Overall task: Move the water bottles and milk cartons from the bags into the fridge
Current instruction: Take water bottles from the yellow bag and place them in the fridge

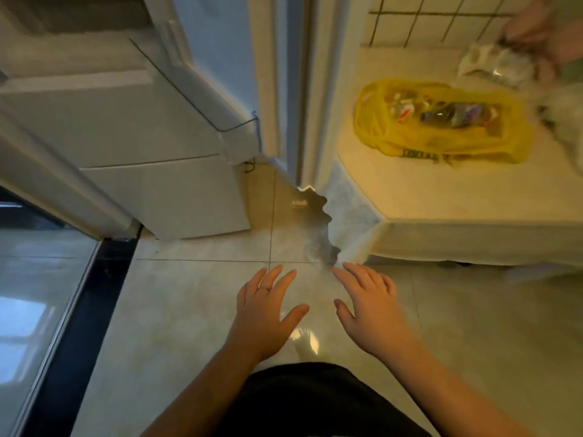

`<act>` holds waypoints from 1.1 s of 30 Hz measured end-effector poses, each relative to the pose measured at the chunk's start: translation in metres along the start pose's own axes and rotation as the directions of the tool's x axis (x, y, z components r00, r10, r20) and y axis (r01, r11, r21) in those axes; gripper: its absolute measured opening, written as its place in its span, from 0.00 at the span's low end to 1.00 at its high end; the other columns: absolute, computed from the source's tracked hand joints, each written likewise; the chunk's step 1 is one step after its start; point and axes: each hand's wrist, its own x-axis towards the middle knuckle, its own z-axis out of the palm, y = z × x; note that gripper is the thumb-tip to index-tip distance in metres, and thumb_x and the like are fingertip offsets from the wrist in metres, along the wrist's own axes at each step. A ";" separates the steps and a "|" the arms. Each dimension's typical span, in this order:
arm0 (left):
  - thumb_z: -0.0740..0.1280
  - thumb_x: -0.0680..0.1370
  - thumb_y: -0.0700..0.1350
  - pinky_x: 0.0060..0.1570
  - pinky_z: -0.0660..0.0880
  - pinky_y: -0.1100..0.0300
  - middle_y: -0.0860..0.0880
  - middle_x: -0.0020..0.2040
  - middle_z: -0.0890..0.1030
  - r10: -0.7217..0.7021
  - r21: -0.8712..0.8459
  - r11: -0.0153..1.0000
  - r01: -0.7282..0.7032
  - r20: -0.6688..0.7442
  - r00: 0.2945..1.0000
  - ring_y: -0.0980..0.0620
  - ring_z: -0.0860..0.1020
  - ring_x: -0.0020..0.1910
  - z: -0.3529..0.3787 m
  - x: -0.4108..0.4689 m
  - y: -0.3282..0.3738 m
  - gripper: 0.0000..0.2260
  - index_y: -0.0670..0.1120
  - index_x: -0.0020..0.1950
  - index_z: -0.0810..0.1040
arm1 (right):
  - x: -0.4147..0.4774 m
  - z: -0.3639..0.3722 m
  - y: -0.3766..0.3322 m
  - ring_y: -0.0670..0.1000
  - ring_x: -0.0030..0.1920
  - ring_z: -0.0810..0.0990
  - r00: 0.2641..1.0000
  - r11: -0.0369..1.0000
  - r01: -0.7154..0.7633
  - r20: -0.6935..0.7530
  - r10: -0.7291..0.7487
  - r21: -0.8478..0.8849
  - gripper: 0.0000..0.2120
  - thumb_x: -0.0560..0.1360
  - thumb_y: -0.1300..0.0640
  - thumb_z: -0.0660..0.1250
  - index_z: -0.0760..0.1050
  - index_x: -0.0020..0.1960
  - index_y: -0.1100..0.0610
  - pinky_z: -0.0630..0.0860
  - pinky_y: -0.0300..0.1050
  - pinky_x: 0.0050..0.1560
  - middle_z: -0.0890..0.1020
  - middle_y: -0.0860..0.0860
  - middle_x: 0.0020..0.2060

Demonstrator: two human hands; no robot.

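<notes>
Both hands are seen held out flat, palms down, over the tiled floor point(189, 310), and nothing is held in either. The fingers point(277, 279) of the left hand point(265, 313) are spread apart and empty, a ring being worn on one of them; the fingers point(362, 275) of the right hand point(369, 310) are likewise spread and empty. The yellow bag point(441, 121) is laid on the pale tabletop point(441, 190), well apart from both hands, up and to the right of the right fingers. Inside the bag, blurred packaged items can be made out, but it cannot be told which are bottles or cartons. A crumpled whitish bag point(492, 63) is seen beyond the yellow bag, toward the tiled wall point(419, 17); its contents are too blurred to name. To the left of the yellow bag, past the tabletop's edge, the white fridge point(142, 137) is shown, with its door point(284, 74) seen edge-on between it and the tabletop.
</notes>
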 end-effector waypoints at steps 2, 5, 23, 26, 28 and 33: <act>0.51 0.77 0.71 0.76 0.47 0.49 0.56 0.80 0.52 0.068 0.021 0.997 -0.069 0.038 0.997 0.52 0.47 0.79 0.008 0.013 0.024 0.32 0.61 0.78 0.53 | -0.006 -0.007 0.024 0.52 0.68 0.71 0.998 0.998 -0.061 -0.009 0.061 0.019 0.25 0.73 0.46 0.62 0.71 0.69 0.48 0.66 0.53 0.65 0.73 0.48 0.67; 0.51 0.78 0.69 0.76 0.46 0.50 0.56 0.80 0.52 0.163 0.075 0.983 -0.170 0.091 0.982 0.52 0.46 0.79 0.015 0.038 0.060 0.31 0.60 0.79 0.53 | -0.010 -0.016 0.058 0.51 0.69 0.69 0.988 0.987 -0.150 -0.040 0.152 0.049 0.25 0.74 0.46 0.63 0.69 0.70 0.47 0.64 0.53 0.67 0.72 0.47 0.68; 0.41 0.69 0.75 0.76 0.50 0.49 0.56 0.80 0.53 0.408 0.007 0.911 -0.412 0.124 0.904 0.51 0.47 0.79 0.031 0.282 0.282 0.39 0.61 0.78 0.54 | 0.097 -0.113 0.291 0.54 0.72 0.67 0.921 0.929 -0.369 -0.143 0.363 -0.012 0.26 0.74 0.46 0.61 0.68 0.71 0.46 0.65 0.58 0.69 0.70 0.47 0.71; 0.42 0.70 0.74 0.76 0.49 0.50 0.56 0.80 0.54 0.404 0.002 0.914 -0.407 0.099 0.909 0.51 0.48 0.79 0.029 0.314 0.303 0.38 0.62 0.78 0.56 | 0.121 -0.126 0.316 0.54 0.71 0.69 0.913 0.928 -0.374 -0.175 0.367 -0.003 0.25 0.74 0.46 0.61 0.69 0.71 0.46 0.65 0.58 0.69 0.72 0.47 0.71; 0.42 0.70 0.74 0.75 0.49 0.49 0.56 0.80 0.54 0.397 0.003 0.917 -0.399 0.091 0.913 0.51 0.48 0.79 0.026 0.330 0.312 0.38 0.61 0.78 0.56 | 0.136 -0.131 0.332 0.53 0.71 0.69 0.911 0.928 -0.373 -0.181 0.370 0.018 0.26 0.73 0.46 0.61 0.69 0.71 0.46 0.65 0.58 0.69 0.72 0.47 0.70; 0.44 0.71 0.73 0.75 0.53 0.50 0.55 0.79 0.58 0.351 0.006 0.936 -0.351 0.035 0.936 0.51 0.53 0.78 0.024 0.364 0.323 0.36 0.61 0.76 0.60 | 0.174 -0.138 0.366 0.53 0.68 0.72 0.917 0.939 -0.337 -0.204 0.343 0.064 0.26 0.72 0.44 0.57 0.72 0.69 0.48 0.68 0.58 0.65 0.74 0.47 0.68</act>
